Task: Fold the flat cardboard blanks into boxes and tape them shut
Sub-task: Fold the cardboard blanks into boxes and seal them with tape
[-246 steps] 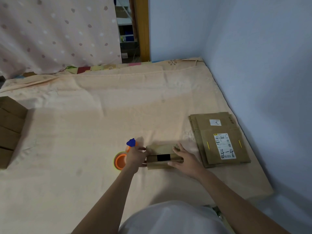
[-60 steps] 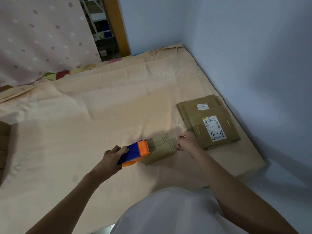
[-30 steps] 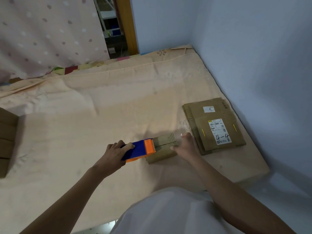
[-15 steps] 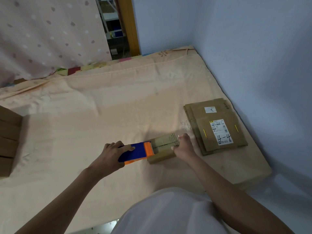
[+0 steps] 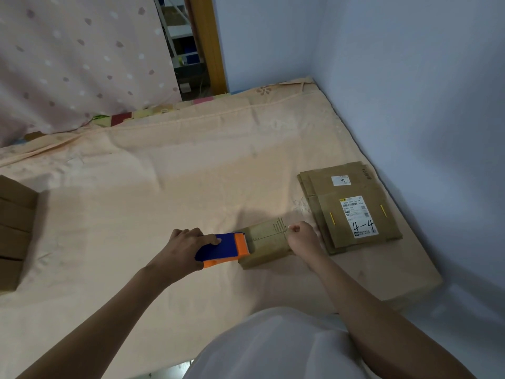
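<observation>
Since half a second ago, both hands remain at the folded box (image 5: pixel 266 246) with little change of position; compared with two seconds ago, the tape dispenser (image 5: pixel 222 250) sits lower against the box's left end and the right hand (image 5: pixel 303 237) lies closer to the box's right end. Left hand (image 5: pixel 183 251): fingers curled over the top of the blue body of the tape dispenser, gripping it, with the orange serrated end touching the left edge of the box top. Right hand: fingers curled into a tight pinch at the box's right edge; what they hold is too small to identify, though a faint clear strip appears to run along the top of the box toward them. Folded box: lies on the peach bed sheet (image 5: pixel 164 187), between the two hands, turned slightly anticlockwise to the mattress edge, printed lines visible on its top face. Stack of flat cardboard blanks (image 5: pixel 347 207): lies just beside the right hand on the far right of the sheet, near the blue wall (image 5: pixel 410 105); the top blank carries a white shipping label marked "4-4". Finished boxes (image 5: pixel 15 231): stacked at the left edge of the view, well apart from the work area. Spotted pink curtain (image 5: pixel 82 58): hangs behind the bed at upper left
</observation>
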Demonstrator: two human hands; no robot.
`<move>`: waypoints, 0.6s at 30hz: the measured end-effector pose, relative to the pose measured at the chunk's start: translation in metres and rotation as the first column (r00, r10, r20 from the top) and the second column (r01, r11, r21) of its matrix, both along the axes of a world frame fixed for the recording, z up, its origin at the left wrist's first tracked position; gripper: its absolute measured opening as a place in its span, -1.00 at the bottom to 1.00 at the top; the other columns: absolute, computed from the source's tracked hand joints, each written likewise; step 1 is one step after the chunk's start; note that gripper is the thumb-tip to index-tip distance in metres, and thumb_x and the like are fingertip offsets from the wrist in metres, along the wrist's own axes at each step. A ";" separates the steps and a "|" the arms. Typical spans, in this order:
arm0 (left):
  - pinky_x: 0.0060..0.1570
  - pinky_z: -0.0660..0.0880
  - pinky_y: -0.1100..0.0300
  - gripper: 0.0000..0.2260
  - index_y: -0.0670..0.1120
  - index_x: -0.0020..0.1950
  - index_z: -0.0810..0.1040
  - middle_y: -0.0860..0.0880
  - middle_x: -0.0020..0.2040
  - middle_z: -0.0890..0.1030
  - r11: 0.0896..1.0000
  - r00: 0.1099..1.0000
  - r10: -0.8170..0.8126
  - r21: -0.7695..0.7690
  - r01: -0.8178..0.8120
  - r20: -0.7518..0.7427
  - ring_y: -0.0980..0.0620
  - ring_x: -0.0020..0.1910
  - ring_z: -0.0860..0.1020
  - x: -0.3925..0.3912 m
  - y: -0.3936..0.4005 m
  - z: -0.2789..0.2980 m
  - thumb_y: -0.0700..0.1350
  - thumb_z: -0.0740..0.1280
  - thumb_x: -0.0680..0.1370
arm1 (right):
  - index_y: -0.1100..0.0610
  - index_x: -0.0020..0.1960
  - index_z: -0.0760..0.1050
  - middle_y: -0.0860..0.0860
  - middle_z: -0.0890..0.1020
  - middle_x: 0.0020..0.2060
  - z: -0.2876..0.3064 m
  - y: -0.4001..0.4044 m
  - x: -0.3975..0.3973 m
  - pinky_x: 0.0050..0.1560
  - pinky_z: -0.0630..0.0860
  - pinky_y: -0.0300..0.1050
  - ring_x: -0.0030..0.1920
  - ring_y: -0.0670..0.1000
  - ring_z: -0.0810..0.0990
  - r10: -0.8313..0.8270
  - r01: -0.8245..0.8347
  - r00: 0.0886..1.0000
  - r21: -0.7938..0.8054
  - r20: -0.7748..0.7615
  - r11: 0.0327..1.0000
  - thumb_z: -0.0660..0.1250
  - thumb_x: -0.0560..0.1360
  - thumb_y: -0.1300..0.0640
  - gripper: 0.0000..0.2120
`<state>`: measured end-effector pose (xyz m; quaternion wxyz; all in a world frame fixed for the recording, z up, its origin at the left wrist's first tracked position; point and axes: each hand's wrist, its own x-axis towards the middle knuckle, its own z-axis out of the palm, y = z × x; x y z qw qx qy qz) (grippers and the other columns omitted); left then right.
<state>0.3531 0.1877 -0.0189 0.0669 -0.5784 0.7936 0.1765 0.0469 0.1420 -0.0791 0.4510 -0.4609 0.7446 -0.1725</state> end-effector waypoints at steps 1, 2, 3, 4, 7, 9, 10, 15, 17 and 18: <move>0.12 0.17 0.22 -0.48 0.20 0.42 0.41 0.09 0.10 0.48 1.000 1.000 -0.009 -0.001 0.009 0.013 0.08 -0.01 0.44 -0.002 -0.002 0.002 -0.08 0.41 0.48 | 0.19 0.05 0.56 0.04 0.58 -0.10 0.000 -0.001 -0.002 -0.25 0.38 -0.16 -0.05 0.05 0.53 0.007 -0.008 1.000 -0.022 -0.023 1.000 0.22 0.61 0.17 -0.83; 0.12 0.17 0.22 -0.48 0.20 0.42 0.40 0.09 0.10 0.49 1.000 0.999 -0.019 -0.002 0.019 0.030 0.08 0.01 0.45 -0.004 -0.003 0.004 -0.08 0.41 0.48 | 0.22 -0.02 0.58 0.05 0.60 -0.14 -0.001 -0.003 -0.004 -0.26 0.40 -0.14 -0.06 0.08 0.55 0.010 -0.011 0.999 -0.039 -0.034 0.999 0.23 0.62 0.17 -0.81; 0.11 0.17 0.22 -0.48 0.21 0.41 0.41 0.09 0.10 0.49 1.000 0.998 -0.030 -0.008 0.030 0.047 0.07 0.02 0.46 -0.006 -0.005 0.005 -0.08 0.41 0.48 | 0.27 -0.04 0.61 0.08 0.64 -0.14 -0.002 -0.004 -0.005 -0.19 0.46 -0.11 -0.05 0.11 0.59 0.004 -0.006 0.999 -0.057 -0.037 0.998 0.25 0.61 0.18 -0.79; 0.10 0.16 0.22 -0.48 0.21 0.40 0.41 0.09 0.09 0.50 0.999 0.997 -0.038 -0.012 0.039 0.061 0.07 0.02 0.47 -0.007 -0.007 0.007 -0.08 0.42 0.47 | 0.31 -0.03 0.63 0.12 0.67 -0.11 -0.002 -0.004 -0.005 -0.10 0.51 -0.07 -0.02 0.13 0.61 -0.004 0.002 0.999 -0.062 -0.035 0.998 0.27 0.60 0.20 -0.78; 0.07 0.15 0.21 -0.48 0.20 0.40 0.42 0.08 0.08 0.51 0.999 0.996 -0.039 -0.024 0.041 0.078 0.06 0.02 0.48 -0.011 -0.010 0.009 -0.09 0.42 0.46 | 0.29 -0.13 0.64 0.16 0.68 -0.19 -0.005 -0.008 -0.007 -0.09 0.56 -0.04 -0.10 0.14 0.63 0.001 -0.004 0.998 -0.057 -0.058 0.998 0.30 0.57 0.20 -0.78; 0.08 0.16 0.21 -0.47 0.19 0.41 0.42 0.07 0.09 0.52 0.999 0.996 -0.034 -0.026 0.037 0.085 0.05 0.03 0.48 -0.012 -0.010 0.010 -0.09 0.42 0.46 | 0.23 -0.30 0.54 0.12 0.59 -0.35 -0.005 -0.013 -0.006 -0.17 0.64 0.03 -0.22 0.15 0.62 0.012 -0.016 0.995 -0.045 -0.094 0.999 0.28 0.53 0.19 -0.75; 0.08 0.17 0.21 -0.47 0.18 0.41 0.42 0.06 0.09 0.52 0.999 0.995 -0.033 -0.028 0.035 0.090 0.05 0.03 0.48 -0.012 -0.009 0.009 -0.09 0.42 0.47 | 0.18 -0.36 0.46 0.08 0.53 -0.40 -0.005 -0.015 -0.005 -0.21 0.66 0.04 -0.27 0.14 0.60 0.014 -0.018 0.994 -0.033 -0.106 0.999 0.26 0.51 0.21 -0.74; 0.11 0.20 0.20 -0.44 0.18 0.43 0.39 0.07 0.11 0.51 0.999 0.995 -0.022 -0.022 0.025 0.101 0.06 0.04 0.48 -0.014 -0.003 0.006 -0.07 0.43 0.46 | 0.12 -0.34 0.46 0.07 0.56 -0.36 -0.007 -0.017 -0.003 -0.34 0.68 0.06 -0.29 0.16 0.65 0.026 -0.021 0.993 0.040 -0.119 0.999 0.21 0.44 0.26 -0.80; 0.10 0.20 0.20 -0.44 0.17 0.43 0.40 0.06 0.11 0.52 1.000 0.997 -0.010 -0.024 0.012 0.075 0.05 0.03 0.48 -0.013 -0.001 0.004 -0.08 0.43 0.45 | 0.18 -0.23 0.60 0.09 0.67 -0.23 -0.016 -0.018 -0.003 -0.27 0.69 0.10 -0.24 0.15 0.67 0.024 -0.019 0.993 0.048 -0.115 0.999 0.24 0.47 0.19 -0.80; 0.09 0.21 0.20 -0.43 0.17 0.42 0.41 0.05 0.10 0.53 1.000 0.998 -0.008 -0.025 0.010 0.057 0.04 0.03 0.49 -0.013 0.000 0.003 -0.09 0.44 0.44 | 0.17 -0.16 0.64 0.10 0.69 -0.17 -0.021 -0.019 -0.003 -0.22 0.69 0.11 -0.21 0.16 0.67 0.018 -0.012 0.993 0.055 -0.118 0.998 0.26 0.50 0.16 -0.80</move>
